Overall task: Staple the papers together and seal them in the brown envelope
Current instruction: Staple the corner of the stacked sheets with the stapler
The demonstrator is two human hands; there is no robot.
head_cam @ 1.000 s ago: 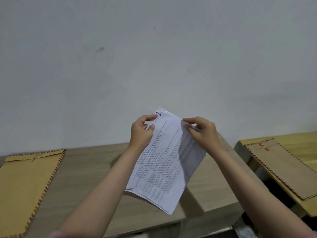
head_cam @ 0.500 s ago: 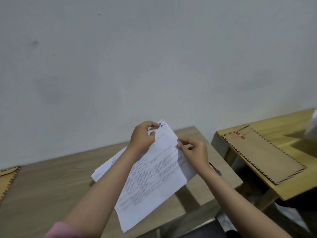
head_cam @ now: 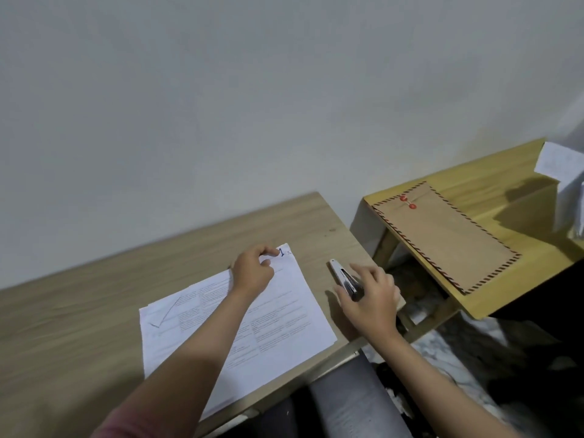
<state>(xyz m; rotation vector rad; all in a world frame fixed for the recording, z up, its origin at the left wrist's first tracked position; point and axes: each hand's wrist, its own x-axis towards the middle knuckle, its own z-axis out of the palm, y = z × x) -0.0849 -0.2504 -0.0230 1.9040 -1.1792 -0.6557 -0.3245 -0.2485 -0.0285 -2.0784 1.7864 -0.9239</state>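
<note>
A stack of printed white papers [head_cam: 284, 314] lies flat on the light wooden table [head_cam: 94, 311], one sheet sticking out to the left. My left hand [head_cam: 252, 273] pinches the stack's far corner, beside a blue handwritten "1". A white and black stapler [head_cam: 339, 273] lies on the table just right of the papers. My right hand [head_cam: 373, 298] rests over its near end, thumb on one side and spread fingers on the other. The brown envelope [head_cam: 442, 238], with red string buttons and a striped border, lies on a yellow side table to the right.
The yellow side table [head_cam: 474, 184] stands lower, across a gap from the wooden table. More white paper [head_cam: 562, 175] sits at its far right edge. A plain white wall runs behind both tables. My grey-trousered knee [head_cam: 347, 403] shows below the table's edge.
The papers went from held up in both hands to lying flat on the table. My right hand let go and moved right onto the stapler. The view swung right; the left envelope left the frame.
</note>
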